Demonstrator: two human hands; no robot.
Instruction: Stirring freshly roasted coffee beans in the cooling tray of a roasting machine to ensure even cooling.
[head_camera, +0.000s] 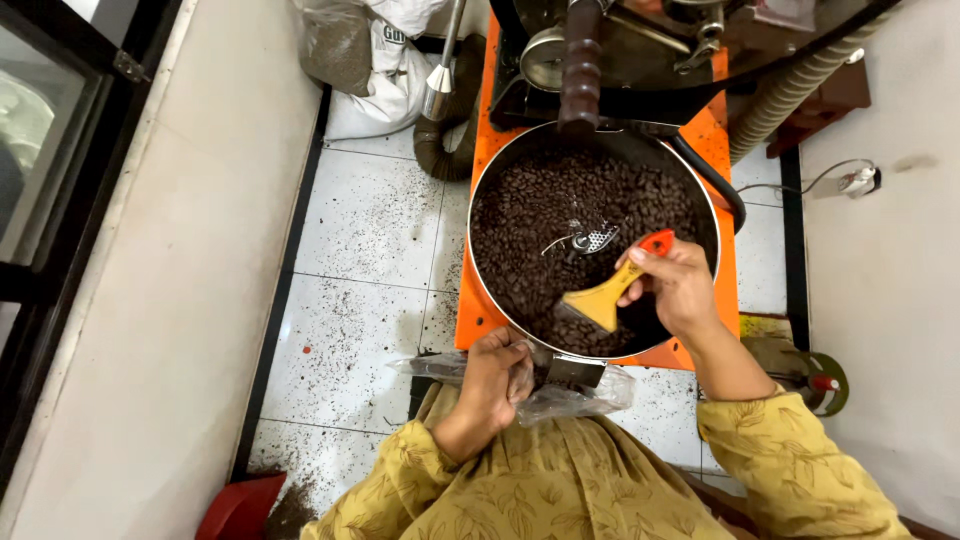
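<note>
Mustard leaf-print sleeves (560, 490) lie closest. The left hand (497, 375) is clamped on a clear plastic bag (580, 395) under the outlet of the round cooling tray (480, 190) — full of dark roasted coffee beans (560, 210). The right hand (675, 285) grips a yellow-handled brush (603, 300), bristles down among the beans near the front rim.

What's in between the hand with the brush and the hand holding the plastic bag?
In the head view, the round pan's near rim and its metal chute lie between the right hand, holding the brush, and the left hand, gripping the plastic bag.
</note>
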